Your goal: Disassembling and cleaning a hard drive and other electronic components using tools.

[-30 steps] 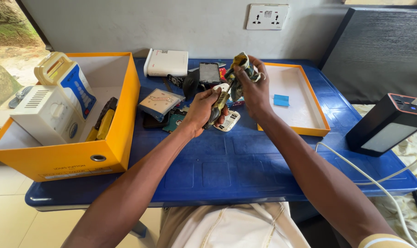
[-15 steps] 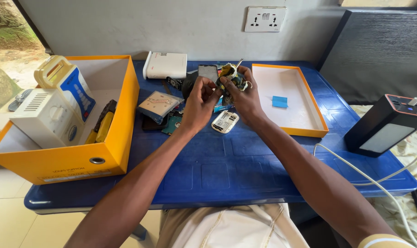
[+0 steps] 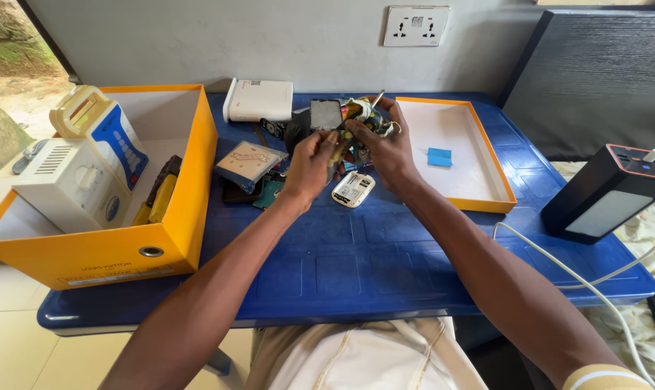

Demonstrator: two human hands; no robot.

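I have both hands up over the middle of the blue plastic bench [image 3: 356,260], whose top is moulded in shallow square panels. My left hand [image 3: 309,162] and my right hand [image 3: 385,148] are both closed around one tangled bundle [image 3: 356,123] of small electronic parts, greenish board and wire, held just above centre of the frame; the fingers are curled tight, thumbs pressing in from the near side, and a thin metal tip pokes out of the top of the bundle. Just below my hands one small white rounded device [image 3: 352,189] lies flat on the bench, not touched. To its left sits one square panel meter [image 3: 250,162] with a clear face, tilted over some dark scraps. Behind it, near the wall, is one white rectangular box [image 3: 259,100] with smooth matte sides. There are two orange cardboard pieces: a deep box [image 3: 190,180] at the left of the frame, holding one white ribbed appliance [image 3: 71,184] and one cream jug-like unit, and a shallow lid [image 3: 479,159] at the right with one small blue square [image 3: 438,156] on its white floor. One black power bank [image 3: 605,191] stands at the far right with one white cable [image 3: 558,271] looping off it.
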